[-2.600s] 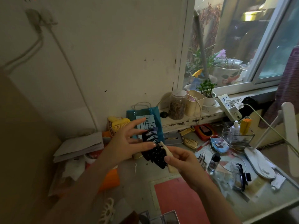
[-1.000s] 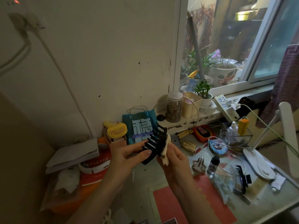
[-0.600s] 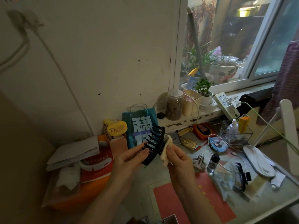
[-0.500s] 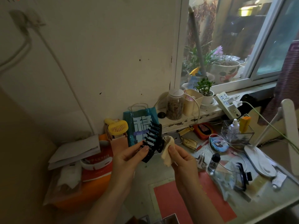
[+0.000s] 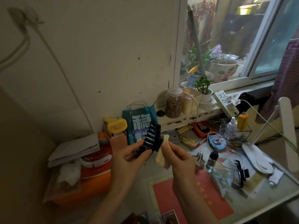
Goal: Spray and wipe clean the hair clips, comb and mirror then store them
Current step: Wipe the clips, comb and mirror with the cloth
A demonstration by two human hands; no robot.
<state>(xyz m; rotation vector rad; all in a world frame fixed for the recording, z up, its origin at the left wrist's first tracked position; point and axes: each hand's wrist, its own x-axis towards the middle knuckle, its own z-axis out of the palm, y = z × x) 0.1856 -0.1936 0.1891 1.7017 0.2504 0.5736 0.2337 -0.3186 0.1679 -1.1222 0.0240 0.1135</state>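
From the head view we see a black claw clip (image 5: 151, 138), glossy hard plastic with a row of curved teeth standing like a ladder, tilted up and to the right above the desk (image 5: 258, 206). Our left hand (image 5: 127, 160) pinches its lower end between thumb and fingertips, palm turned inward, wrist rising from the lower left. The clip juts up past the fingers, in front of a teal bag (image 5: 140, 122) with white lettering.

Our right hand (image 5: 181, 159) grips a soft, cream cloth (image 5: 162, 152), bunched into a limp fold; its top presses against the clip's right edge near the hinge, and the rest hangs below the thumb. The right fingers curl round the cloth, with the forearm coming up from the bottom centre.

On the desk to the right lies a second black clip (image 5: 239, 173), flat on clear plastic wrap, well apart from both hands. A small dark-capped bottle (image 5: 212, 160) stands upright between it and the right hand. A red mat (image 5: 191, 201) lies under the right forearm. A yellow fan (image 5: 117, 126) stands beside the bag.
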